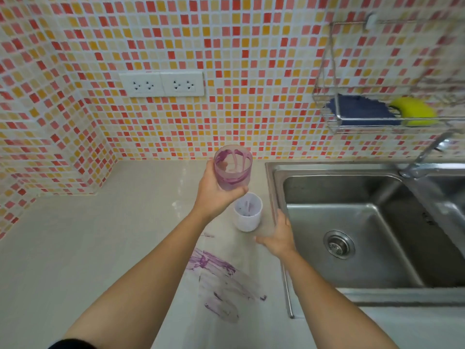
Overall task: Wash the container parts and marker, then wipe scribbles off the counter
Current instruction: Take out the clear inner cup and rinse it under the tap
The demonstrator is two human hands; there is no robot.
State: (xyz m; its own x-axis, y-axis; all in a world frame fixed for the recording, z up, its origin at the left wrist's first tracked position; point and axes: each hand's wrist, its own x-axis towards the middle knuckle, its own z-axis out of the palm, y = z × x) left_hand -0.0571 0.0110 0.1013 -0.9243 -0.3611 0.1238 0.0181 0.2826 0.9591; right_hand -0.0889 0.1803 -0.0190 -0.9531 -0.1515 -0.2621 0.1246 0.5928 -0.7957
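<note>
My left hand (214, 195) holds a translucent container (233, 167) streaked with purple, lifted above the counter. Just below it a white cup-shaped container part (247, 213) stands upright on the counter, with purple marks and a thin stick-like thing inside that I cannot make out. My right hand (279, 235) hovers open and flat beside the white part, at the left rim of the sink. Purple scribbles (219, 280) cover the counter (100, 248) in front of me, between my forearms.
A steel double sink (352, 222) lies to the right, its tap (427, 152) at the back. A wire rack (334, 122) on the tiled wall holds a blue cloth (359, 109) and a yellow sponge (415, 110). Two wall sockets (162, 84) sit above the counter.
</note>
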